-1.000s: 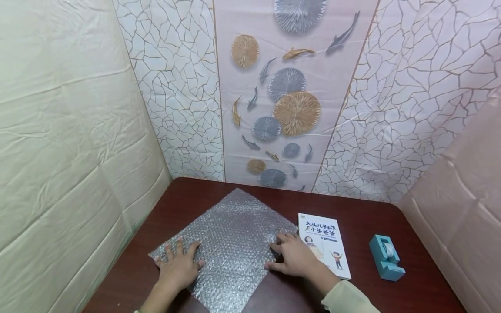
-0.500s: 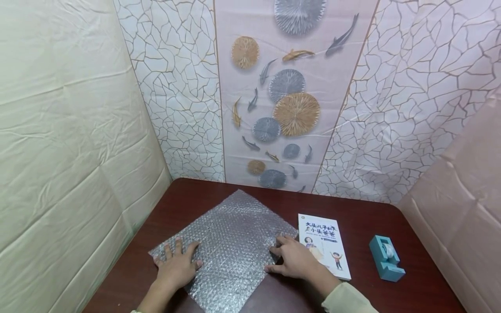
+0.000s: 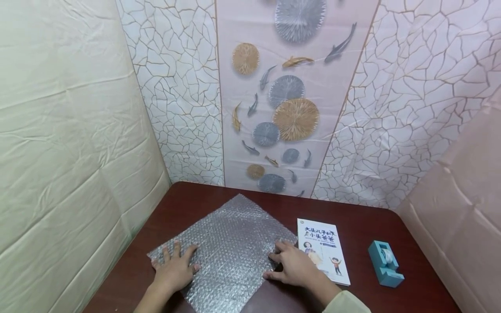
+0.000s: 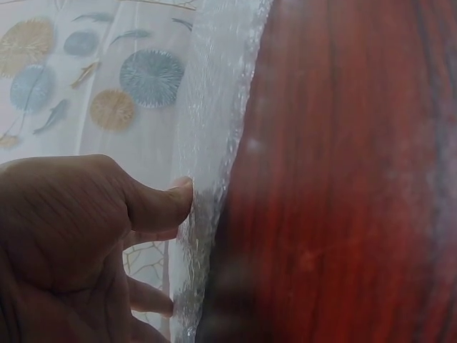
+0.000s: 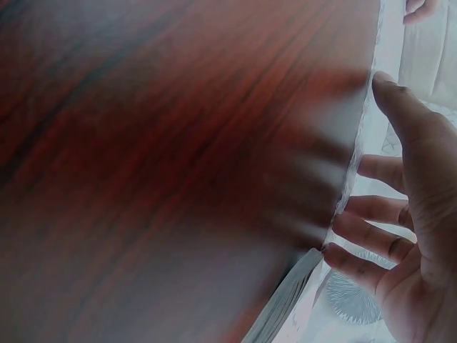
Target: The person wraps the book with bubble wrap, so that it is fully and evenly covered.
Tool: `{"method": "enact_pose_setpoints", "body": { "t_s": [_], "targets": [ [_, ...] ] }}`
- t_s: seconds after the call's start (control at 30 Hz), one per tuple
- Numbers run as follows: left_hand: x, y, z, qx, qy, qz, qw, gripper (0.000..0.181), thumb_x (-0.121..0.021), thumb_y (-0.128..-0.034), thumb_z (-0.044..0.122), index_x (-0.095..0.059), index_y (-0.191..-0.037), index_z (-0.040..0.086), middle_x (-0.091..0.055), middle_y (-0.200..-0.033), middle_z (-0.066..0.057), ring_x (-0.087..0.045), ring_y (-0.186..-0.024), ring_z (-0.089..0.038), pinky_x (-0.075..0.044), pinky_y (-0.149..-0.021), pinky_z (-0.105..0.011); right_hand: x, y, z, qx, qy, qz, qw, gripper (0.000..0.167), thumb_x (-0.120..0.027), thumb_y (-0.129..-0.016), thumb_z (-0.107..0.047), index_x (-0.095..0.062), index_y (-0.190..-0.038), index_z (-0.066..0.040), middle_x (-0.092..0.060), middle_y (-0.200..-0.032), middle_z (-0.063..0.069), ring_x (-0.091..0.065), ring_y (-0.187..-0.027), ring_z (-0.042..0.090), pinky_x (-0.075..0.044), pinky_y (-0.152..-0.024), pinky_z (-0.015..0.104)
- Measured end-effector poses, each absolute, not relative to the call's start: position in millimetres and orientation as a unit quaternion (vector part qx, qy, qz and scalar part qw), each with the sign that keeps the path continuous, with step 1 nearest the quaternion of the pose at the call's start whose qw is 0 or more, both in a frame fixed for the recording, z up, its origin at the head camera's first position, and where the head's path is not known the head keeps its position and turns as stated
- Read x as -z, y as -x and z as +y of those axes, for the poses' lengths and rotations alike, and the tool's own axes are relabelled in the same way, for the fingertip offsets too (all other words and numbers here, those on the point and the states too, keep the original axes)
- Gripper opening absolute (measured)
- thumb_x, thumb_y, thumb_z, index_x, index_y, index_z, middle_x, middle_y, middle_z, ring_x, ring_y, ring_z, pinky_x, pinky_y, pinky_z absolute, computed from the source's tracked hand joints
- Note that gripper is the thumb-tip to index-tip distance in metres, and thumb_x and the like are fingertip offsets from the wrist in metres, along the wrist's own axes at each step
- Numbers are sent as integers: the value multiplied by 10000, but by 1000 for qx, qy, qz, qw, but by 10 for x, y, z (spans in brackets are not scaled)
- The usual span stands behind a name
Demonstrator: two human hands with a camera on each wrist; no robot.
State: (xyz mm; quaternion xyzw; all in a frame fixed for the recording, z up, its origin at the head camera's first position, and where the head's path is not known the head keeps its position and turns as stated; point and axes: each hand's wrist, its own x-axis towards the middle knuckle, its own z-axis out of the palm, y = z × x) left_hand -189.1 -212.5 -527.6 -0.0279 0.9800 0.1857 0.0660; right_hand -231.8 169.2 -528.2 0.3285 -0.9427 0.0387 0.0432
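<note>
On the counter [image 3: 364, 224], the bubble-wrap sheet [image 3: 231, 243] lies under the left hand [image 3: 173, 269] at its nine o'clock and right hand [image 3: 292, 264] at three, fingers [image 3: 177, 249] spread wide, probably best steadied with light, even pressure.

Table [image 3: 364, 230] is dark red wood grain, far corners rounded. White book [image 3: 324, 252] flat on its right half, cover up: blue title [image 3: 319, 234], cartoon figures [image 3: 336, 265]. Teal tape dispenser [image 3: 387, 274] right of the book, gap between, tape roll [image 3: 388, 255] seated. Back: panel [image 3: 235, 152] with fish and discs, crackle-line cloth [image 3: 415, 108] both sides. Left wall covering [image 3: 70, 152] cream, right wall covering [image 3: 458, 217] pinkish.
</note>
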Motion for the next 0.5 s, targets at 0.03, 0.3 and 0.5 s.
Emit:
{"method": "enact_pose_setpoints", "body": {
  "t_s": [0.03, 0.3, 0.5],
  "targets": [
    [5277, 1892, -2131, -185, 27, 980, 64, 584, -731, -1041, 371, -569, -1582, 222, -265, -1724, -435, -128, -1548, -799, -163, -1090, -1009, 5286, 2313, 1692, -38, -329, -943, 44, 718, -674, -950, -801, -825, -1336, -214, -707, -1426, 175, -687, -1307, 411, -645, -978, 558],
    [5285, 1922, -2145, -186, 24, 981, 58, 592, -747, -1024, 372, -582, -1570, 211, -276, -1713, -445, -113, -1543, -807, -170, -1090, -1008, 5294, 2280, 1685, -34, -335, -939, 65, 696, -686, -947, -795, -839, -1309, -220, -730, -1320, 110, -706, -1200, 322, -658, -886, 500],
    [5293, 1899, -2152, -184, 23, 981, 56, 583, -748, -1021, 365, -591, -1560, 208, -297, -1703, -445, -143, -1540, -805, -184, -1087, -1007, 5307, 2256, 1675, -33, -339, -937, 74, 685, -692, -947, -789, -844, -1297, -220, -728, -1284, 86, -699, -1171, 299, -661, -846, 488]
  ]
}}
